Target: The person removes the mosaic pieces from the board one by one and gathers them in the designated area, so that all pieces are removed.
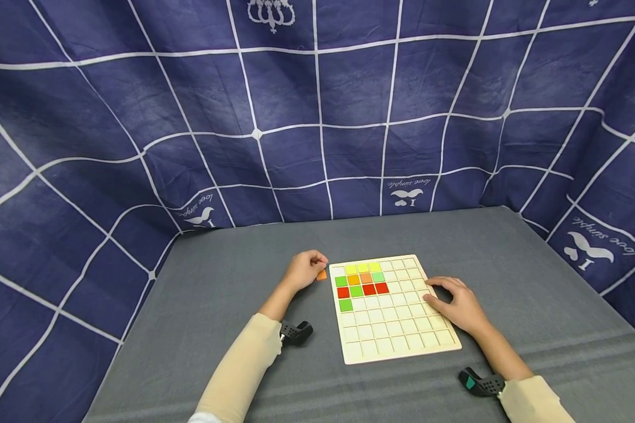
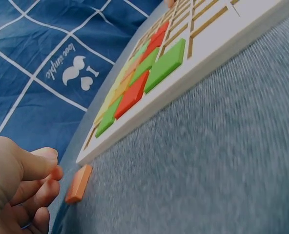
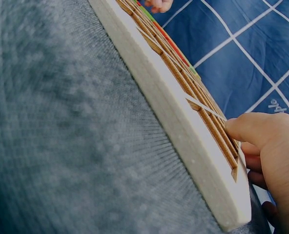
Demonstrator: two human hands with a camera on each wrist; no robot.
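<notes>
A square wooden grid board (image 1: 397, 351) lies on the grey cloth. Flat tiles in yellow, orange, green and red fill cells in its far left part, including a green tile (image 2: 166, 67) and a red tile (image 2: 132, 94). Just off the far left corner, my left hand (image 1: 303, 270) has its fingers curled, thumb against the forefinger, with nothing visible between them. Beside those fingers an orange tile (image 2: 79, 184) lies on the cloth. At the board's right edge, my right hand (image 1: 457, 304) rests thumb and forefinger on the wood, spread apart; its other fingers are partly hidden.
Grey cloth (image 1: 233, 258) covers the table around the board. A dark blue curtain (image 1: 349, 147) with white lines hangs behind and at both sides. Each wrist wears a black strap, such as the left strap (image 1: 296, 333).
</notes>
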